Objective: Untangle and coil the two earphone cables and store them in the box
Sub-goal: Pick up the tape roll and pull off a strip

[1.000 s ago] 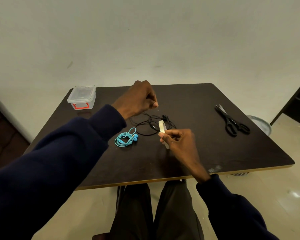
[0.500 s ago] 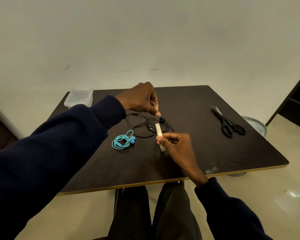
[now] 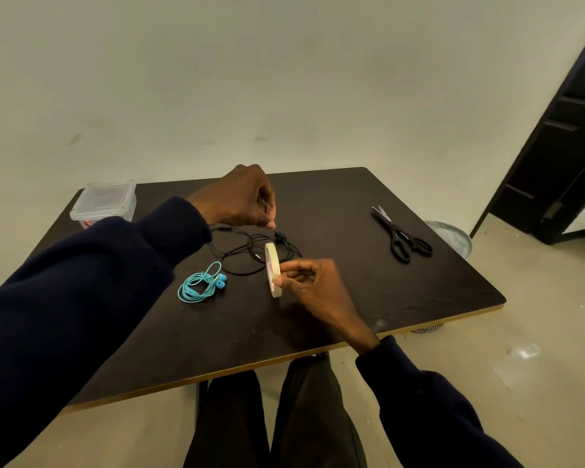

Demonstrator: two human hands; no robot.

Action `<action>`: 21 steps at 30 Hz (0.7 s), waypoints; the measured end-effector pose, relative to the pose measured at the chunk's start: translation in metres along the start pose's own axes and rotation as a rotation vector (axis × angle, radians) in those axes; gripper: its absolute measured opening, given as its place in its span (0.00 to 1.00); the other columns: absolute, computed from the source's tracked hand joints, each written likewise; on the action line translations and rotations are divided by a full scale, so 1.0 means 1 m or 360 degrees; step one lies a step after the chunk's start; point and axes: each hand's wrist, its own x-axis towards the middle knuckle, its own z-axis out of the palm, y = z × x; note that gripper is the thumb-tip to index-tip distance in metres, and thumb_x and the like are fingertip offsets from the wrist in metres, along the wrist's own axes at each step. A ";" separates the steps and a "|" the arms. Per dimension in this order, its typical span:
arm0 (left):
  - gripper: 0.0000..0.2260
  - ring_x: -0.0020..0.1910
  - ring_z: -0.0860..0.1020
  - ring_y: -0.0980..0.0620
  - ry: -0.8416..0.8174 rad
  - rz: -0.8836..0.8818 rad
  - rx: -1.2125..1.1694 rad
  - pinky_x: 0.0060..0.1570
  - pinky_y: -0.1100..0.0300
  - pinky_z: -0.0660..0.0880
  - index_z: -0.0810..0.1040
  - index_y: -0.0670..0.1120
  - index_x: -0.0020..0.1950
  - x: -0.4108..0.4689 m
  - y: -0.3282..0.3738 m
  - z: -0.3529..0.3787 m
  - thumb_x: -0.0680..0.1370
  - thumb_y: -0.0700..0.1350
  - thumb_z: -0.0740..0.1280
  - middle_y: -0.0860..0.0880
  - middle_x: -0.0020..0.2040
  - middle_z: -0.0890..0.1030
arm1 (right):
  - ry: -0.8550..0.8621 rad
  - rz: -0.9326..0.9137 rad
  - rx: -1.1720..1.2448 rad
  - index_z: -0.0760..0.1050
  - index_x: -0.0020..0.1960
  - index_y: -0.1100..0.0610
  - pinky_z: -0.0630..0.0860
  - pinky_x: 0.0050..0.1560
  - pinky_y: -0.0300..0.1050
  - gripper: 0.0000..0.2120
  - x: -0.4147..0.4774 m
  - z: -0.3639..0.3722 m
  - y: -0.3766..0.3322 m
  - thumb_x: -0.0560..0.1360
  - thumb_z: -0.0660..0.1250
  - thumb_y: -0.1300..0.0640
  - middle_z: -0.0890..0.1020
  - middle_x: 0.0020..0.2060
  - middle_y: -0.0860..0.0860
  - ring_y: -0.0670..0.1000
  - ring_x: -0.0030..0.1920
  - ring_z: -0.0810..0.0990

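The blue earphones [image 3: 201, 283] lie coiled on the dark table [image 3: 352, 298], left of centre. The black earphone cable [image 3: 247, 246] lies spread in loose loops just behind them. My right hand [image 3: 309, 282] pinches a roll of pale tape [image 3: 272, 268] and holds it upright on edge over the black cable. My left hand [image 3: 242, 197] hovers above the cable with its fingers curled, and its fingertips pinch what looks like the tape's free end just above the roll. The clear plastic box [image 3: 103, 204] with a red latch stands lidded at the far left corner.
Black scissors [image 3: 399, 238] lie at the table's right side. A round grey object [image 3: 453, 238] sits on the floor beyond the right edge. A dark door frame [image 3: 561, 146] stands at the far right. My knees show under the near table edge.
My left hand has come down from a higher position until its fingertips are just above the tape roll. My right hand has kept holding the roll in about the same place.
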 end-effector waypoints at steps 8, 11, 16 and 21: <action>0.06 0.35 0.82 0.62 0.0037 0.0053 -0.0047 0.39 0.66 0.77 0.85 0.48 0.38 0.002 -0.006 0.003 0.69 0.42 0.81 0.55 0.35 0.84 | 0.0498 0.0119 -0.0629 0.86 0.49 0.57 0.79 0.43 0.35 0.07 0.033 -0.091 0.040 0.74 0.75 0.54 0.86 0.40 0.48 0.41 0.39 0.83; 0.06 0.34 0.82 0.62 0.0045 0.0067 -0.0056 0.38 0.67 0.75 0.85 0.48 0.37 0.002 -0.007 0.004 0.69 0.42 0.81 0.55 0.34 0.84 | 0.0621 0.0224 -0.1068 0.84 0.42 0.60 0.77 0.42 0.43 0.06 0.046 -0.135 0.059 0.75 0.73 0.57 0.85 0.37 0.53 0.51 0.39 0.84; 0.05 0.35 0.82 0.61 0.0059 0.0046 -0.0072 0.38 0.64 0.77 0.85 0.48 0.38 0.001 -0.006 0.004 0.70 0.42 0.80 0.55 0.34 0.84 | 0.0628 0.0481 -0.1585 0.79 0.51 0.65 0.77 0.49 0.55 0.14 0.060 -0.174 0.074 0.73 0.72 0.54 0.83 0.48 0.63 0.65 0.50 0.80; 0.06 0.37 0.83 0.57 0.0066 0.0005 -0.0077 0.43 0.57 0.82 0.85 0.49 0.37 -0.001 -0.007 0.002 0.69 0.43 0.80 0.54 0.35 0.85 | 0.0443 0.0643 -0.1591 0.76 0.59 0.66 0.75 0.56 0.56 0.21 0.067 -0.179 0.075 0.74 0.73 0.52 0.81 0.57 0.65 0.66 0.57 0.79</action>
